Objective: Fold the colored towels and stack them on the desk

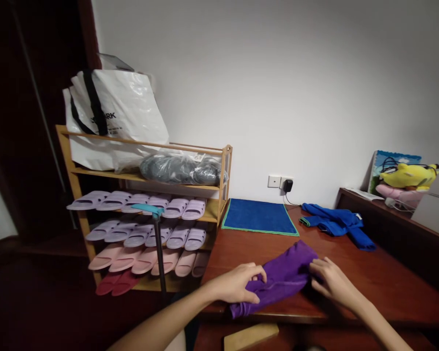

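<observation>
A purple cloth (pixel 283 275), folded into a long strip, lies slantwise near the front edge of the wooden table. My left hand (pixel 241 283) is closed on its near left end, thumb and fingers gripping the fabric. At the far right end, my right hand (pixel 331 282) pinches the edge of the same cloth with curled fingers. Behind it a blue cloth with green edging (pixel 259 216) is spread flat. Farther right lie crumpled blue cloths (pixel 336 224).
Left stands a wooden rack (pixel 225 175) with several slippers (pixel 175 207), a white bag (pixel 124 102) and a plastic-wrapped grey bundle (pixel 183 168). A teal-topped pole (pixel 159 253) stands before it. A black plug (pixel 288 185) sits in the wall; a yellow plush toy (pixel 409 175) rests at right.
</observation>
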The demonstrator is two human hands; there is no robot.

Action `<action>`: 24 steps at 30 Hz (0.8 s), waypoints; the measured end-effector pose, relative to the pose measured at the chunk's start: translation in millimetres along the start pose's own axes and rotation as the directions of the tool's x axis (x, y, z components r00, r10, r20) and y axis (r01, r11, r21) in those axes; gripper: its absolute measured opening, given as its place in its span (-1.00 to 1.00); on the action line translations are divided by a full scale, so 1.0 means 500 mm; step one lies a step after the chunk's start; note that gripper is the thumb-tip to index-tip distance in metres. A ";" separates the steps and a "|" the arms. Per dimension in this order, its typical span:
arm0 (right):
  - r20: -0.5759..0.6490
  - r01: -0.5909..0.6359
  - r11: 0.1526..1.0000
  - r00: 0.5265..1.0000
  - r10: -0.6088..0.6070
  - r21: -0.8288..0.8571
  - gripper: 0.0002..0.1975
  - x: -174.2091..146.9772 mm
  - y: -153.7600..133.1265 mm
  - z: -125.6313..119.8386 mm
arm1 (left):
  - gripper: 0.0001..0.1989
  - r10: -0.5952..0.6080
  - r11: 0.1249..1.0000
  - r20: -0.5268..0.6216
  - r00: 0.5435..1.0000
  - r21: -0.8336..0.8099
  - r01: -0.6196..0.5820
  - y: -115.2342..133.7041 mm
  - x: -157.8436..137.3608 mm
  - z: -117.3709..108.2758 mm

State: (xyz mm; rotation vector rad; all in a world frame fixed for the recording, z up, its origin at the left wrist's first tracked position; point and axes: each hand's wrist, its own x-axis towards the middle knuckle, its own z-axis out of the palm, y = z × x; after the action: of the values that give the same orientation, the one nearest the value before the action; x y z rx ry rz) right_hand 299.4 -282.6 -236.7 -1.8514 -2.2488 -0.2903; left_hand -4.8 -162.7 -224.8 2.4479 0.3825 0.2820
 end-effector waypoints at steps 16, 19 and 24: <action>-0.150 -0.288 0.957 0.945 0.290 0.033 -0.82 0.020 0.084 0.043 | -0.80 -0.374 0.903 -0.407 0.834 -0.366 0.226 -0.104 -0.076 -0.035; -0.139 -0.231 0.969 0.960 0.242 0.090 -0.67 0.037 0.030 0.053 | -0.75 -0.169 0.985 -0.515 0.841 -0.127 0.121 -0.059 -0.050 -0.034; -0.068 -0.057 0.992 0.996 0.066 0.117 -0.71 0.050 -0.142 0.089 | -0.77 0.243 0.894 -0.222 0.944 0.429 -0.129 0.027 0.061 0.027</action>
State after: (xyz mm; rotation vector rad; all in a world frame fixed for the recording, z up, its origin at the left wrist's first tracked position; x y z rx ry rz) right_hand 223.5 -259.7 -273.2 -1.8183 -2.1109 -0.2087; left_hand 30.5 -169.9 -223.6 2.8754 0.3470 0.6884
